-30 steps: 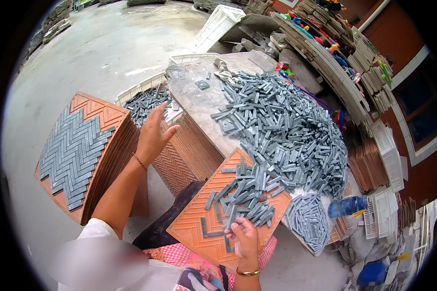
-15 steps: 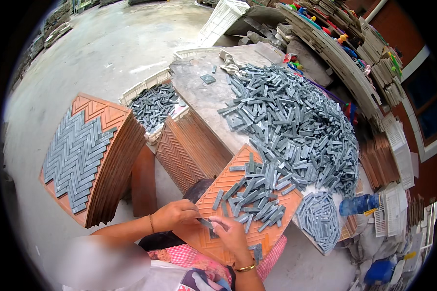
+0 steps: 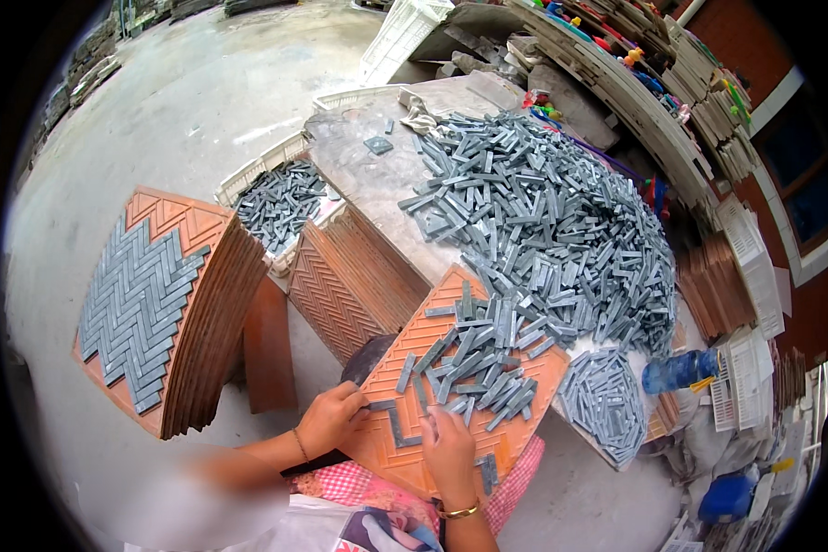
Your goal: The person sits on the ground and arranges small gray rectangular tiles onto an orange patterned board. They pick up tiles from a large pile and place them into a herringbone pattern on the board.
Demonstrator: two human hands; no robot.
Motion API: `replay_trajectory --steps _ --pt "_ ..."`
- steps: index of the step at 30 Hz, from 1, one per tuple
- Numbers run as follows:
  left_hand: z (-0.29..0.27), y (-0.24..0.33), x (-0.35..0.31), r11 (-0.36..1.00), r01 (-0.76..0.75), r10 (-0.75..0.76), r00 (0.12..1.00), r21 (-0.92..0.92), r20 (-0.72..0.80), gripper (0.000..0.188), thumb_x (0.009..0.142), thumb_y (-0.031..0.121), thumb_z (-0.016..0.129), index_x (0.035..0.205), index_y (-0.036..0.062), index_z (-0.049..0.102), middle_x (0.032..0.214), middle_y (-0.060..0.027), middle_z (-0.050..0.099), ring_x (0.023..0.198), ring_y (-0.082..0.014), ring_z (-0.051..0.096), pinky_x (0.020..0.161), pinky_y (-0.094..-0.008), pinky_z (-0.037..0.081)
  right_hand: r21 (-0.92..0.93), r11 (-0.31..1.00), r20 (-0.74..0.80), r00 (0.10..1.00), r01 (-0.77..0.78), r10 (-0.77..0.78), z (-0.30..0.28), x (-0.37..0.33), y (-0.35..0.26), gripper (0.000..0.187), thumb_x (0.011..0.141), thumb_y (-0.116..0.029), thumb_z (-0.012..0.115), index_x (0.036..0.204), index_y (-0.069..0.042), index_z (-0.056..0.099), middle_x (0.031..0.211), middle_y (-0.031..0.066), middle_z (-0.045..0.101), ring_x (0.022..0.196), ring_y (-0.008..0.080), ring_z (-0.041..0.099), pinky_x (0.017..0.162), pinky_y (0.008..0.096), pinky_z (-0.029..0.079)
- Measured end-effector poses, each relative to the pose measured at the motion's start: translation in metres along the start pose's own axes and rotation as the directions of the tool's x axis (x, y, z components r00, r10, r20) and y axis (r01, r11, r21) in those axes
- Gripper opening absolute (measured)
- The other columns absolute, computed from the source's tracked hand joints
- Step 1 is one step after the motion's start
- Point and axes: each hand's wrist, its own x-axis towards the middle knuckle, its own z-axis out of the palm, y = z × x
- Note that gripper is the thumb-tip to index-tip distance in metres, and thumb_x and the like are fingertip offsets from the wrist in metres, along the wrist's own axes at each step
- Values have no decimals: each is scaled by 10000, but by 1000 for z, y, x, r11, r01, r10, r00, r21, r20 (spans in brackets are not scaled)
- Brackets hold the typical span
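A terracotta-coloured board (image 3: 515, 460) with raised herringbone ridges lies tilted across my lap. At its left edge my left hand (image 3: 333, 421) is closed, fingertips pinching the end of a short dark grey stone strip (image 3: 381, 405). My right hand (image 3: 451, 451) is over the board, with fingers drawn together at the near end of another grey strip (image 3: 419, 393). Between the hands, dark strips (image 3: 397, 430) sit in the grooves in an L shape. A few more set strips (image 3: 488, 473) are near the board's right edge. Loose strips (image 3: 478, 363) are heaped over its far half.
A large pile of grey strips (image 3: 561, 230) covers the table beyond. A bundle of lighter strips (image 3: 603, 405) and a blue water bottle (image 3: 679, 372) are at right. At left stand a stack of boards topped with a strip-filled one (image 3: 143, 304) and a crate of strips (image 3: 281, 202).
My hands have moved apart. The right has gone from the strip between them to the loose strips; the left remains at the board's left edge. An L of strips now shows between them.
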Motion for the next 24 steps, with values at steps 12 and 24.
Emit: replay_trajectory --steps 12,24 --pt "-17 -6 2 988 71 -78 996 -134 -45 168 769 46 694 935 54 678 816 -104 585 696 -248 619 633 -337 517 -2 991 20 991 -135 135 7 5 -6 176 731 -133 736 827 -40 622 661 81 611 636 275 607 587 392 482" --pt "-15 0 8 987 40 -51 997 -154 -65 118 785 48 684 900 37 661 806 -126 590 719 -284 615 644 -344 506 -59 990 107 986 -124 130 17 -4 -17 186 777 -164 730 756 -45 589 626 86 600 590 277 605 554 387 472"
